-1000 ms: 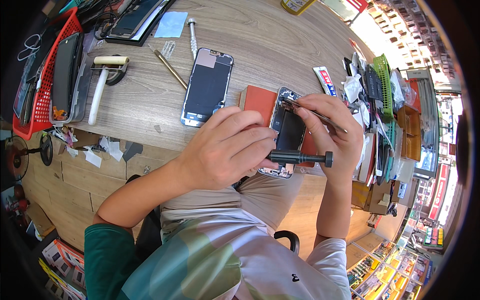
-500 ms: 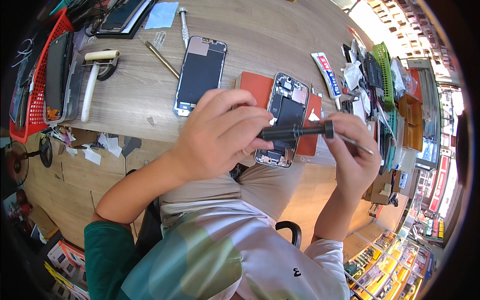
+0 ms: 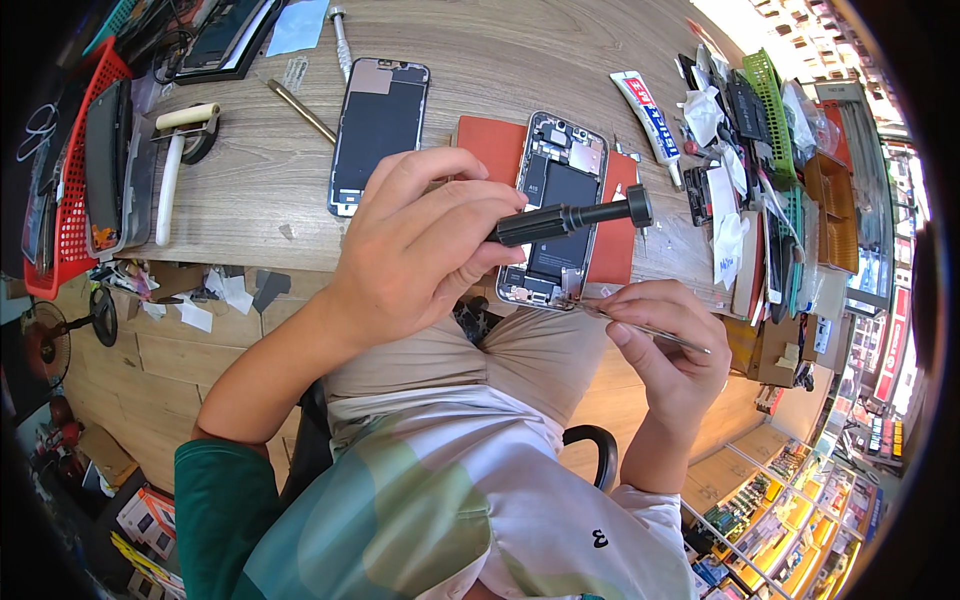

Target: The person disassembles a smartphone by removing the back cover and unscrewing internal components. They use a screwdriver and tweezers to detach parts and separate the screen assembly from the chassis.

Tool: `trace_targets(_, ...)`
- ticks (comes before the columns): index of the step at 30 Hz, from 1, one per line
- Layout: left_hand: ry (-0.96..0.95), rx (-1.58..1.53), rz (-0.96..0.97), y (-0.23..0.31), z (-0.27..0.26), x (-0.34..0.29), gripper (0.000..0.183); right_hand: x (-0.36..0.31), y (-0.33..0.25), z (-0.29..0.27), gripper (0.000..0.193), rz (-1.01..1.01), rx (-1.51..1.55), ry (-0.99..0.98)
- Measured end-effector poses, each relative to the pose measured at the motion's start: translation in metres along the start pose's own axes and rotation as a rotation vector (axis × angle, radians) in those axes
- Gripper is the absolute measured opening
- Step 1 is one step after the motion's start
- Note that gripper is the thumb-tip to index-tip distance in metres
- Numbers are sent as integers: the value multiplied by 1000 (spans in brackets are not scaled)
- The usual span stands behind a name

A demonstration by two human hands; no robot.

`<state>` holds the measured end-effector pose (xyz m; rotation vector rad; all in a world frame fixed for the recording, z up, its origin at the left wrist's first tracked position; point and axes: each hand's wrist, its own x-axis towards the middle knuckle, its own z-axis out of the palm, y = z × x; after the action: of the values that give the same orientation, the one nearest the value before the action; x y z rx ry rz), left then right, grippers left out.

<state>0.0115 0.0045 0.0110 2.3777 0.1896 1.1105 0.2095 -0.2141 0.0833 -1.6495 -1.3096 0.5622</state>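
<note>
An opened phone (image 3: 560,205) lies over a red-brown pad (image 3: 487,146), its battery and inner parts showing. My left hand (image 3: 415,240) is closed around a black screwdriver (image 3: 575,219), whose wide round end points right, above the phone. With my right hand (image 3: 672,340) I pinch thin metal tweezers (image 3: 660,335). Their tips reach the lower right corner of the phone. To the left lies a detached phone screen (image 3: 380,130), dark side up.
A glue tube (image 3: 648,118) lies to the right, before a green basket (image 3: 768,115) and clutter. Left are a white-handled roller (image 3: 172,185), a brass-coloured rod (image 3: 300,110) and a red basket (image 3: 70,220). Behind the screen lies a silver screwdriver (image 3: 341,45).
My right hand has moved down and toward me, bringing the tweezers from beside the screwdriver's end to the phone's lower corner. The whole view has shifted slightly.
</note>
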Motion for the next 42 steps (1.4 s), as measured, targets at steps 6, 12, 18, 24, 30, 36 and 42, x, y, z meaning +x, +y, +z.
trace_targets(6, -7, 13, 15, 0, 0, 0, 32, -2, 0, -1, 21, 4, 13, 10)
trace_targets(12, -6, 7, 19, -1, 1, -1, 33, -3, 0, -1, 22, 3, 35, 17)
trace_targets(18, -9, 6, 15, -1, 1, -1, 34, -4, -1, -2, 21, 23, 61, 33)
trace_targets(24, -32, 23, 32, -1, 0, -2, 33, -5, 13, -18, 22, -36, 113, 274)
trace_targets(30, -16, 16, 79, 1, 1, -2, 34, 20, 52, -34, 18, -125, -629, 372)
trace_targets(36, -20, 26, 104, -1, 2, -3, 39, 19, 88, -20, 21, -134, -712, 330)
trace_targets(42, -30, 20, 101, 0, 1, -3, 41, 19, 97, -21, 25, -117, -726, 300)
